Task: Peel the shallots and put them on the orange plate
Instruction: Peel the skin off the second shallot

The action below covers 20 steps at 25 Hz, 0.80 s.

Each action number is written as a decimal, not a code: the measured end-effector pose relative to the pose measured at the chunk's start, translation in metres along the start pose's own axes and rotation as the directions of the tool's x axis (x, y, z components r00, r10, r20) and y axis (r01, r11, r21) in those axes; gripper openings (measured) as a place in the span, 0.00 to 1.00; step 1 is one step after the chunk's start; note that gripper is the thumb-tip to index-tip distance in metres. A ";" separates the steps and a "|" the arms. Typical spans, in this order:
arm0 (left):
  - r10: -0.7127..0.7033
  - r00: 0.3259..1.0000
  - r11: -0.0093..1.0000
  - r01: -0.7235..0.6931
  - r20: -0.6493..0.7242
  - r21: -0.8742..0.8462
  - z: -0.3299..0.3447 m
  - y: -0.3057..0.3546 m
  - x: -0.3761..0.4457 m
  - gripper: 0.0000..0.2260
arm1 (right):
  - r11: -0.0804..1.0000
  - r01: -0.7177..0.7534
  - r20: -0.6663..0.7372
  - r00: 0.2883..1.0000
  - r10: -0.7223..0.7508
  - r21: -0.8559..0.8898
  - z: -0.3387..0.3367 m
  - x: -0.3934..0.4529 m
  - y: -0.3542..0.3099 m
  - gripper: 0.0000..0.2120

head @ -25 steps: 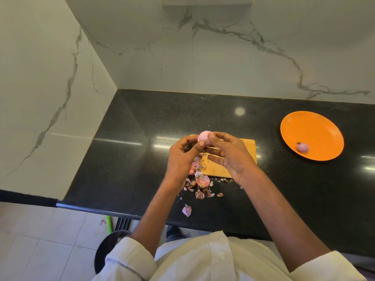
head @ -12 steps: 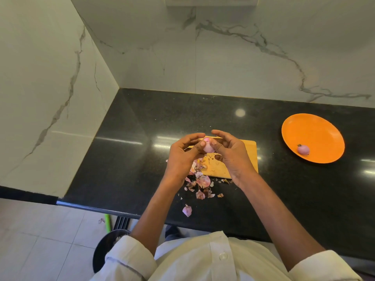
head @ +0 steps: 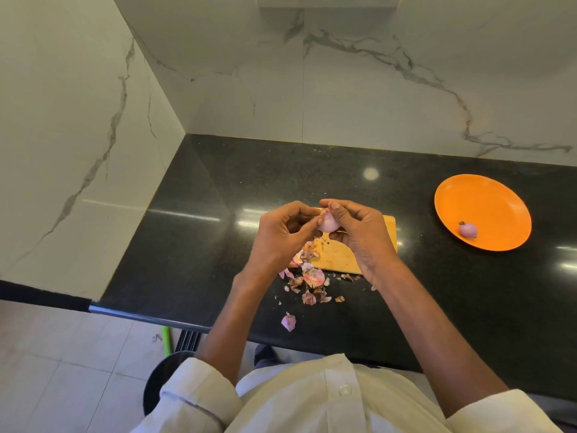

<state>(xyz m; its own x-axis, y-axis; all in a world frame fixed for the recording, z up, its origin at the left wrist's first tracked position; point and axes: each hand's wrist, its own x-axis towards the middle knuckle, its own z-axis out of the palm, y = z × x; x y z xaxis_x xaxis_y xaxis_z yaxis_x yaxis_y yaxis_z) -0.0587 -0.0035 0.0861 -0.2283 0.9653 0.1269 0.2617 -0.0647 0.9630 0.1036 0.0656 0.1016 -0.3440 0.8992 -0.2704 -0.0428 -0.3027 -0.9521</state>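
A pale pink shallot (head: 328, 224) is held between both hands above the wooden cutting board (head: 337, 257). My right hand (head: 359, 232) curls its fingers and thumb round the shallot's right side. My left hand (head: 281, 235) pinches at the shallot's top left, where a scrap of dry skin shows. The orange plate (head: 487, 201) lies at the right on the black counter, with one peeled shallot (head: 467, 229) near its front edge.
Pink and brown peelings (head: 307, 278) lie scattered by the board's front left corner, and one larger piece (head: 288, 321) sits near the counter's front edge. Marble walls close the counter at the back and left. A dark round bin (head: 159, 379) stands on the floor below.
Both hands have turned the shallot between them and shifted their hold; it sat higher at the fingertips a second ago and is now tucked lower between the palms.
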 end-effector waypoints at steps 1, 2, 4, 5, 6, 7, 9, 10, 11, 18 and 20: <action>0.012 1.000 1.000 -0.012 0.025 0.014 -0.002 0.001 0.001 0.08 | 1.000 0.011 0.003 1.000 -0.011 -0.011 -0.001 0.001 -0.001 0.10; 0.024 0.999 0.999 -0.025 0.040 0.035 -0.003 0.002 0.002 0.07 | 1.000 0.018 0.006 1.000 -0.018 -0.018 -0.002 0.001 -0.002 0.10; 0.054 0.998 0.992 -0.058 0.042 0.112 -0.003 0.003 0.002 0.05 | 0.999 0.018 0.007 1.000 -0.018 -0.027 -0.001 0.000 -0.003 0.09; 0.075 0.997 0.983 -0.080 0.036 0.165 -0.001 0.004 0.002 0.04 | 0.999 0.017 0.008 1.000 -0.017 -0.034 0.000 0.000 -0.003 0.10; 0.098 0.995 0.969 -0.101 0.027 0.227 0.001 0.005 0.002 0.04 | 0.999 0.019 0.008 1.000 -0.019 -0.044 0.001 0.000 -0.003 0.10; 0.121 0.993 0.950 -0.120 0.015 0.290 0.004 0.006 0.002 0.05 | 0.998 0.023 0.010 1.000 -0.023 -0.051 0.001 0.001 -0.003 0.10; 0.157 0.987 0.915 -0.140 -0.015 0.377 0.006 0.007 0.005 0.06 | 0.999 0.026 0.013 1.000 -0.026 -0.045 0.000 0.002 -0.004 0.10; 0.165 0.986 0.908 -0.142 -0.026 0.394 0.006 0.007 0.006 0.07 | 0.999 0.028 0.013 1.000 -0.028 -0.041 0.000 0.003 -0.004 0.10; 0.164 0.986 0.908 -0.136 -0.036 0.395 0.006 0.007 0.007 0.07 | 0.999 0.030 0.015 0.999 -0.030 -0.041 -0.001 0.003 -0.005 0.10; -0.008 0.986 0.986 0.036 -0.168 0.161 0.011 0.009 0.006 0.07 | 0.999 0.033 0.056 0.998 -0.035 0.026 -0.002 0.003 -0.004 0.11; -0.011 0.994 0.995 0.022 -0.105 0.098 0.007 0.008 0.006 0.04 | 0.997 0.024 0.011 1.000 -0.025 0.077 -0.001 0.004 -0.005 0.11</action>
<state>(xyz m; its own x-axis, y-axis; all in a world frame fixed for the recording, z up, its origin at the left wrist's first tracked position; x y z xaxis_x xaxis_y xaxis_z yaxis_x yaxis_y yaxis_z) -0.0518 0.0036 0.0926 -0.3285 0.9340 0.1402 0.3477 -0.0184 0.9374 0.1037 0.0707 0.1048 -0.3536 0.9027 -0.2453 -0.1234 -0.3049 -0.9444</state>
